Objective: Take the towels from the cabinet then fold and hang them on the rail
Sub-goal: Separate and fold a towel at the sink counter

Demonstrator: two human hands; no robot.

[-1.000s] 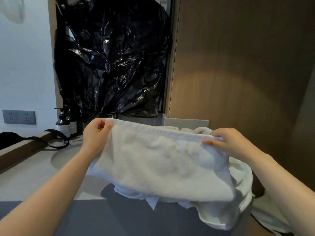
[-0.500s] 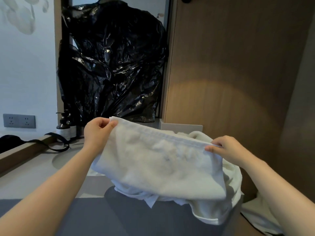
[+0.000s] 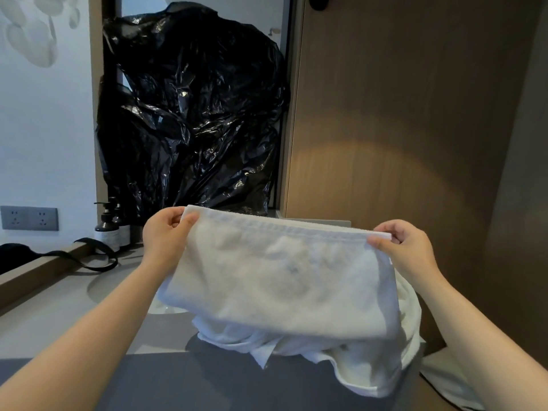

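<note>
I've lifted the folded white towel [image 3: 278,277] higher and pulled it taut, left hand [image 3: 166,235] and right hand [image 3: 406,250] pinching its top corners above the counter's [image 3: 59,315] front edge, ready for the rail.

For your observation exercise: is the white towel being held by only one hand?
No: the left hand and the right hand each pinch a top corner of the towel.

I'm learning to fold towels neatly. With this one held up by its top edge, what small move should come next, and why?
Probably bring the left hand across to the right hand, halving the towel. Each hand pinches a top corner, the edge is stretched fairly straight, and the towel hangs free above the white pile.
</note>
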